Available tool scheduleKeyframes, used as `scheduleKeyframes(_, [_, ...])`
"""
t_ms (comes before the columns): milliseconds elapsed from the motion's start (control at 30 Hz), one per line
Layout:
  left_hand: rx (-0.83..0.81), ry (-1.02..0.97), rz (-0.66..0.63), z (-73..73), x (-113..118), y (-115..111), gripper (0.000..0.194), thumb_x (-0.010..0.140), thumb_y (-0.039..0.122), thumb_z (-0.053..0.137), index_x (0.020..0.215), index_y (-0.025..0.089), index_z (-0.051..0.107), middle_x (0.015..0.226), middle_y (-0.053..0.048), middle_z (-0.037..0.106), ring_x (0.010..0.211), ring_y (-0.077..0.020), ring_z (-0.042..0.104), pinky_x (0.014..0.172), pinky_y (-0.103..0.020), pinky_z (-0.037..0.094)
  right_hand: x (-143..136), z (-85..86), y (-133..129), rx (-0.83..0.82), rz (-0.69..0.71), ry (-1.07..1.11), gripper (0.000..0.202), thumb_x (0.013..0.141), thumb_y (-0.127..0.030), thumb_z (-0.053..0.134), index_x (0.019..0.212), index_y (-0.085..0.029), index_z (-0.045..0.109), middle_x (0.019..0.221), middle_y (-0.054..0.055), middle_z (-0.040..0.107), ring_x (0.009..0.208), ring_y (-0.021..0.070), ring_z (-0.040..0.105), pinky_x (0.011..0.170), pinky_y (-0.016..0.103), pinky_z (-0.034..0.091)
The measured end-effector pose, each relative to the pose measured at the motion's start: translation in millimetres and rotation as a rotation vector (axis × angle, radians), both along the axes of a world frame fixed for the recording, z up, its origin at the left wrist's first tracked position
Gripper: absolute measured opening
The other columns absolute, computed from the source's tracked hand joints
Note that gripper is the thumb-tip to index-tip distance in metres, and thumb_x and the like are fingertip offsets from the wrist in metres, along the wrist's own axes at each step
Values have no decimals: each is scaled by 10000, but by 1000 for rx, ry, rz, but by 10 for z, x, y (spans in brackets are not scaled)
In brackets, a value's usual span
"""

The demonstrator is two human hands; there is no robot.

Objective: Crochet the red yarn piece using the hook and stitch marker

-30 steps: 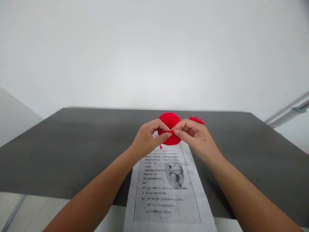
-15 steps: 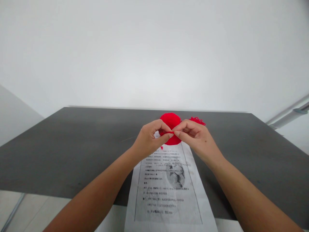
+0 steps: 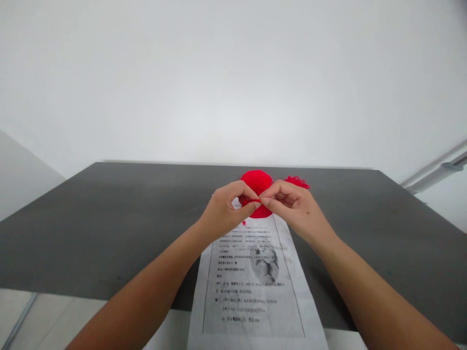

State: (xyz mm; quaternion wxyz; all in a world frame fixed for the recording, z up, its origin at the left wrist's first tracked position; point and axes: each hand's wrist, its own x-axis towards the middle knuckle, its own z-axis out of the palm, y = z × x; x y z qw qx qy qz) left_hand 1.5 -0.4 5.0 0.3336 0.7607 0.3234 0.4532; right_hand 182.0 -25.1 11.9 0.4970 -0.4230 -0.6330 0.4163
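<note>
My left hand [image 3: 235, 204] and my right hand [image 3: 292, 204] meet fingertip to fingertip over the far end of a printed sheet. Both pinch a small strip of red yarn work [image 3: 251, 200], thumbs and forefingers pressed together on it. Directly behind the fingers is a ball of red yarn [image 3: 256, 180], partly covered by them. A short red yarn end [image 3: 244, 222] hangs below my left thumb. Whether a hook or needle is in the fingers cannot be made out.
The printed paper sheet [image 3: 255, 301], with text and a dark picture, runs over the near edge of the dark grey table [image 3: 109, 228]. A loose, curly heap of red yarn [image 3: 297, 182] lies behind my right hand. A white wall [image 3: 233, 82] stands behind the table.
Almost nothing differs. Both hands keep the same pinch on the red yarn work, and the whole view has shifted very slightly.
</note>
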Motion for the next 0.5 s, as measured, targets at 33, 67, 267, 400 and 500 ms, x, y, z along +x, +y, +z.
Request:
scheduleKeyframes(33, [6,9,4,3,-1,-4,88,792,169,664,707,189,648,711,-11,661,679,-148,572,660,-283,454,-2,1,1,0,-2,-1,92,763,-247,696,696,-204,649,698,-1,664,670,165,605,654,300,477])
scheduleKeyframes(67, [14,16,5,6,-2,-6,90,792,166,660,707,191,646,711,-10,662,679,-149,574,660,-283,454,-3,2,2,0,-4,-2,91,759,-248,698,695,-204,649,697,0,663,667,165,605,651,298,478])
scheduleKeyframes(267, [76,34,8,5,-6,-1,114,791,128,658,697,191,644,698,1,664,663,-142,572,650,-279,446,17,0,6,17,-9,-63,75,764,-228,669,698,-201,645,677,0,658,643,161,593,628,292,469])
scheduleKeyframes(400, [88,41,17,-7,0,4,118,795,115,662,702,188,651,702,0,667,668,-143,582,655,-280,449,49,10,-2,109,-5,-194,86,804,-202,622,720,-199,641,682,5,659,647,161,588,621,286,457])
scheduleKeyframes(500, [72,38,23,-10,3,8,103,798,124,671,716,187,666,713,-5,675,675,-146,585,661,-284,455,55,20,-10,202,-13,-297,109,833,-181,594,733,-203,631,683,7,658,639,158,579,602,280,441])
